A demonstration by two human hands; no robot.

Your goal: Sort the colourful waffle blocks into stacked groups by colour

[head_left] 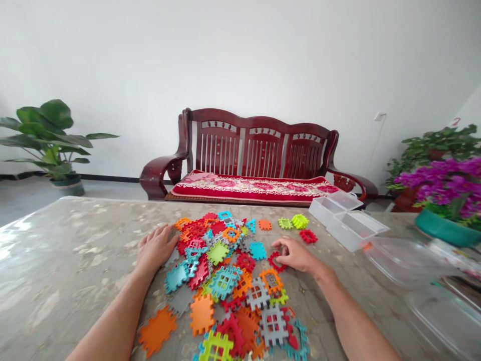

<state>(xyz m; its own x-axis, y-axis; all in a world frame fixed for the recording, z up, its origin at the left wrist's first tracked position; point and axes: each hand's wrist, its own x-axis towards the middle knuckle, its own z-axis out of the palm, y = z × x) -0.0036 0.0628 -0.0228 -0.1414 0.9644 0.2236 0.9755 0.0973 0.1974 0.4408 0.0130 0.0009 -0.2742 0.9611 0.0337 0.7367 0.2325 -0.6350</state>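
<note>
A heap of interlocking plastic building tiles (218, 253) in red, orange, blue, green and grey lies on the table in front of me. My left hand (156, 246) rests at the heap's left edge, palm down with its fingers stretched out, and holds nothing. On the heap's right side, my right hand (296, 254) has its thumb and curled fingers closed on the edge of a red open-frame tile (273, 259). That tile lies low against the table. A flat blue tile (257, 250) sits just left of it.
Beyond my right hand lie a red frame tile (308, 236), a stack of yellow-green tiles (299, 221) and an orange tile (265, 224). A clear divided box (345, 228) stands at the back right. Clear lids (402, 258) and a teal flowerpot (445, 228) are farther right.
</note>
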